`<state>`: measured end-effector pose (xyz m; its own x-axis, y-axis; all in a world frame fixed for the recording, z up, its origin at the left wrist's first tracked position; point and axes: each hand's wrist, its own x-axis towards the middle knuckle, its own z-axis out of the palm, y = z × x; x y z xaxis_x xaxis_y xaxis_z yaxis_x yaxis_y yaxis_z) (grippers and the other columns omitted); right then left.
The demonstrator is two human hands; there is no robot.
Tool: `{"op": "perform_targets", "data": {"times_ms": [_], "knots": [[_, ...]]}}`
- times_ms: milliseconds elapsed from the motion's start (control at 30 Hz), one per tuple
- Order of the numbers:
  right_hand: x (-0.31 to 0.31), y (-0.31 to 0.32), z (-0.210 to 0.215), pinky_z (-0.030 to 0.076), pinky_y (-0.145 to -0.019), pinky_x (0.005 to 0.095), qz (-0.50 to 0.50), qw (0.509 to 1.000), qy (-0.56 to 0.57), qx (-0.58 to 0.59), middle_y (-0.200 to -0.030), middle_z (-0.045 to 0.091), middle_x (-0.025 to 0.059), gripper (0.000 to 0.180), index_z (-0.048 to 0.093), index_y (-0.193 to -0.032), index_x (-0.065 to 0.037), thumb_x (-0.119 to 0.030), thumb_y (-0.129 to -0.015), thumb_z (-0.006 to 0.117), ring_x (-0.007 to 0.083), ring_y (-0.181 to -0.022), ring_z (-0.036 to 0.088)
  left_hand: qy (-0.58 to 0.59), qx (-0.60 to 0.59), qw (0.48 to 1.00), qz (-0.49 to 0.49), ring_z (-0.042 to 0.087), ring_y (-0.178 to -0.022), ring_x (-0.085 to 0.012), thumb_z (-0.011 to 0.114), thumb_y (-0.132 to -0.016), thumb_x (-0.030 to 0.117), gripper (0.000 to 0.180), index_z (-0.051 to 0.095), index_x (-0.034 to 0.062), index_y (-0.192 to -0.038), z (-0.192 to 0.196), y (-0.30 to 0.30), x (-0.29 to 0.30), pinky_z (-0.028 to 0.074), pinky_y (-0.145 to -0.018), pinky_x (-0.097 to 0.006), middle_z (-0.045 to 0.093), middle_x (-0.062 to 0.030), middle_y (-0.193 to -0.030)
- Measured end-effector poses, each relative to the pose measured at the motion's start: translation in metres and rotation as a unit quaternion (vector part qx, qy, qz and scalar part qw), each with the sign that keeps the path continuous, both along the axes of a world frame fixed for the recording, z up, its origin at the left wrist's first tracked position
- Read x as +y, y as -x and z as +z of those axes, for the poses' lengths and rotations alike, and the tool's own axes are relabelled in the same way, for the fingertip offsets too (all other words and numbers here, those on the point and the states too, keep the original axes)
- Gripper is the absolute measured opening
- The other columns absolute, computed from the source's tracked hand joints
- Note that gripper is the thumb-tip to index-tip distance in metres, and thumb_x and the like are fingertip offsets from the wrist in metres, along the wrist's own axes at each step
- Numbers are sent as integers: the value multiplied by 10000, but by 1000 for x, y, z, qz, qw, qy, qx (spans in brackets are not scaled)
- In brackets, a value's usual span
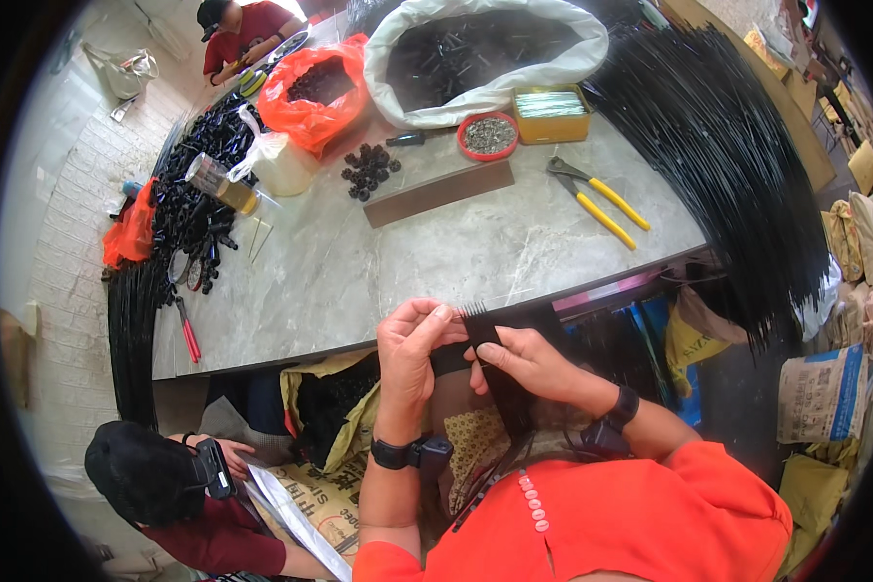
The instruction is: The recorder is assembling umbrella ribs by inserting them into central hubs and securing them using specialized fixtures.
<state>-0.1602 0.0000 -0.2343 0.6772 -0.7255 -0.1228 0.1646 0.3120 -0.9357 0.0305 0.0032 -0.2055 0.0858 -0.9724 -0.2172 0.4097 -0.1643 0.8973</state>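
Note:
Above my lap, my right hand [529, 361] grips a flat black comb-like bundle [498, 373], thumb across its face. A row of fine prongs stands up at its top end, and its lower end reaches down to my lap. Beside the prongs, on their left, my left hand [412, 347] is closed with thumb and forefinger pinched together. What lies between those fingertips is too small to make out. Both hands are just off the table's near edge.
On the grey table [310, 291] lie yellow-handled cutters [601, 206], a brown bar [439, 192], a red dish of small metal parts [488, 136] and black knobs [369, 172]. Long black rods [708, 136] bend over the right edge. A capped person [150, 475] sits close at left.

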Motion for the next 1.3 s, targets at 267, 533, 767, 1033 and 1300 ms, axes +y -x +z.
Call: {"op": "perform_targets", "data": {"times_ms": [267, 533, 767, 1033, 1300], "knots": [[1, 1, 0, 543, -743, 275, -3, 1000, -4, -12, -840, 673, 71, 344, 577, -1172, 56, -259, -1074, 481, 121, -780, 654, 3, 83, 997, 6, 734, -854, -281, 610, -969, 85, 119, 636, -19, -1022, -1, -2, 9, 623, -754, -385, 717, -184, -952], [2, 1, -5, 545, -751, 278, 4, 1000, -18, -15, -847, 687, 63, 312, 605, -1147, 38, -249, -1061, 517, 116, -786, 658, -6, 31, 999, -3, 742, -826, -288, 624, -980, 102, 201, 667, -71, -1074, -8, -11, 14, 634, -739, -375, 722, -226, -969], [7, 0, -8, 553, -742, 284, 16, 999, -28, -15, -837, 697, 69, 307, 629, -1126, 44, -236, -1056, 525, 123, -776, 666, -2, -16, 1000, 16, 738, -752, -257, 635, -976, 93, 176, 673, -68, -1033, -13, -4, 17, 632, -675, -352, 727, -197, -899], [5, 1, -5, 550, -745, 285, 25, 999, -37, -15, -837, 692, 68, 302, 632, -1155, 48, -218, -1051, 536, 121, -783, 660, -1, -14, 1000, 12, 732, -762, -238, 675, -938, 52, 209, 631, -58, -1110, -13, 1, 21, 618, -698, -342, 726, -173, -919], [7, 2, -16, 547, -769, 287, 48, 998, -33, -19, -852, 697, 53, 274, 646, -1147, 16, -219, -1046, 548, 115, -804, 660, 8, -32, 998, -44, 645, -706, -131, 684, -881, -54, 291, 596, -45, -1158, -10, 3, 26, 527, -675, -254, 680, -87, -882]]}}
